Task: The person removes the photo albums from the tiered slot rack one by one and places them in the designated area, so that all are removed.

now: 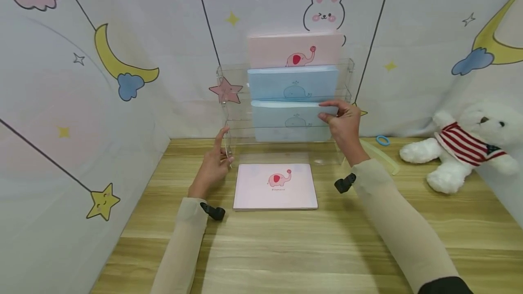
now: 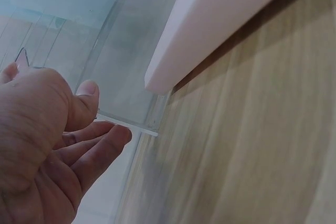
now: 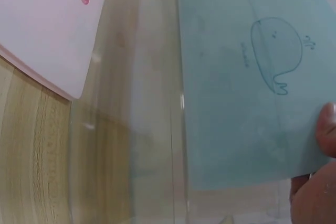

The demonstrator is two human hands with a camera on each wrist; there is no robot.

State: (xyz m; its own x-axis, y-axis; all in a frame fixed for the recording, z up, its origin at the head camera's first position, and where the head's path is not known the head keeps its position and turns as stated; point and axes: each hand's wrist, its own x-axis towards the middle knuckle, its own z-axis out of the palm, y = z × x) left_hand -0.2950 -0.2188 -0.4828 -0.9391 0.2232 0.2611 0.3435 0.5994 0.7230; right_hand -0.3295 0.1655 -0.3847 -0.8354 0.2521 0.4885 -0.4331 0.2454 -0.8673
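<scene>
A clear acrylic display rack stands against the backdrop, with tiers of notebooks in it. At its left side, my left hand holds the edge of the side panel, thumb and fingers on either side of it in the left wrist view. My right hand pinches the upper right corner of the front blue whale notebook, which sits in the lower tier. Behind it are another blue whale notebook and, highest, a pink elephant notebook. A second pink elephant notebook lies flat on the table before the rack.
To the right sits a white teddy bear in a striped shirt. A blue ring and a pale yellow-green curved strip lie between bear and rack. The wooden table meets a printed cloth backdrop behind and at the sides.
</scene>
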